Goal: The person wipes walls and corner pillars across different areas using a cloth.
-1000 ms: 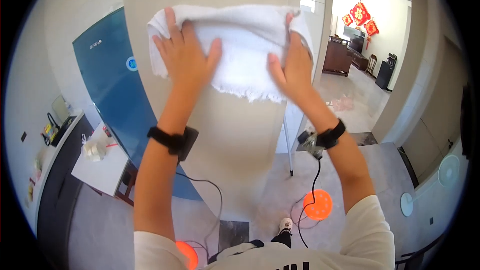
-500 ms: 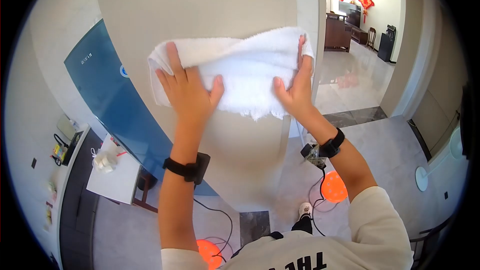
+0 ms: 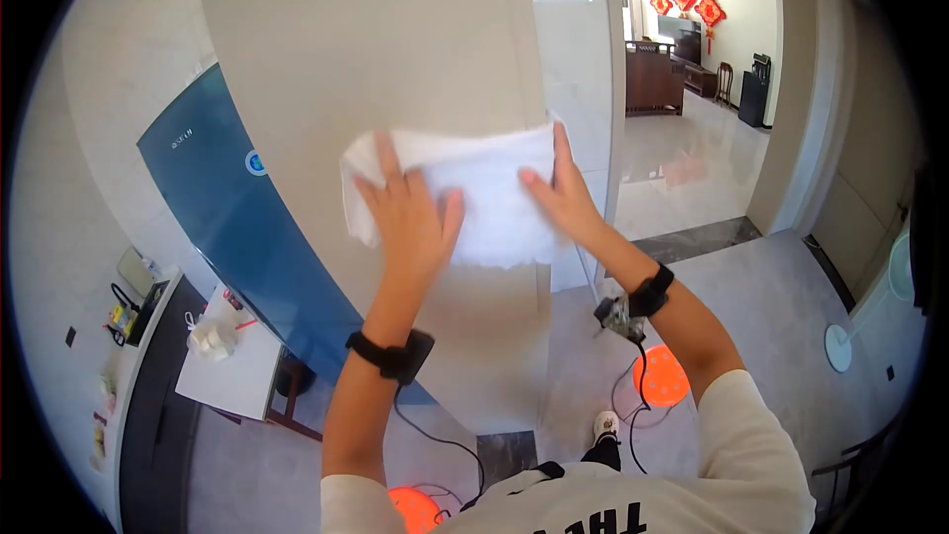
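A white towel [image 3: 489, 213] is spread between my two hands, overlapping the beige panel [image 3: 376, 30] behind it. My left hand [image 3: 410, 218] grips its left part, fingers splayed over the cloth and thumb pointing up. At the right edge, my right hand [image 3: 571, 203] holds the cloth with its index finger raised and thumb across the front. Some fingers are hidden by the cloth. The towel's top edge runs fairly straight, and its lower edge is ragged. Each wrist carries a black strap with a small device.
A blue refrigerator door [image 3: 247, 208] is at left, with a white table [image 3: 232, 376] bearing a plastic bag. Orange perforated stools [image 3: 660, 376] stand near my feet, and cables hang from my wrists. A pale green fan [image 3: 838, 348] is at right, beyond a doorway.
Both hands and the towel have moved lower in view and closer together. The towel's span is narrower, and its sagging top fold is now flatter. The view has shifted slightly.
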